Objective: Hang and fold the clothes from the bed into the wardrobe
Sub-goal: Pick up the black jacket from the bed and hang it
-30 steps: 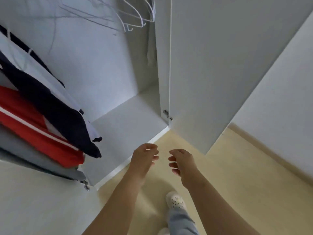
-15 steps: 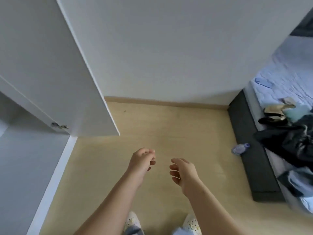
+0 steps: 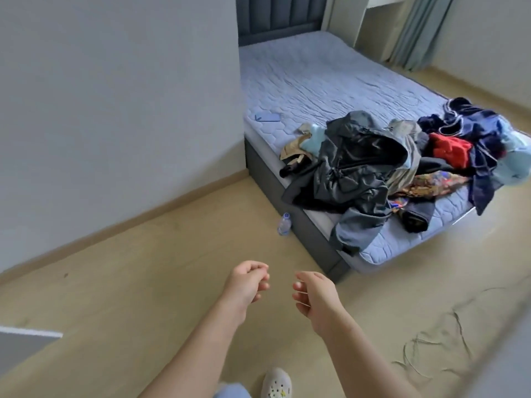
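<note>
Head view: left hand [image 3: 246, 286] and right hand [image 3: 316, 295], grips released; crumpled clothes [image 3: 359, 168] heaped on quilted bed [image 3: 316, 81].

the mattress cover [image 3: 330, 81] is pale lilac-blue, quilted in a honeycomb pattern, over a dark grey bed base [image 3: 264, 173] and a slate-blue headboard [image 3: 281, 15]. the clothes [image 3: 402, 168] toward its foot edge include a glossy black jacket [image 3: 353, 162], a red garment [image 3: 451, 149], a navy garment [image 3: 471, 122] with white piping, a pale blue garment [image 3: 514, 162] and a cloth [image 3: 431, 186] printed in orange, red and blue. the phone [image 3: 267, 117] by the near edge is blue. the floor [image 3: 143, 268] is pale yellow wood grain, and the curtain [image 3: 416, 30] is pale teal.
</note>
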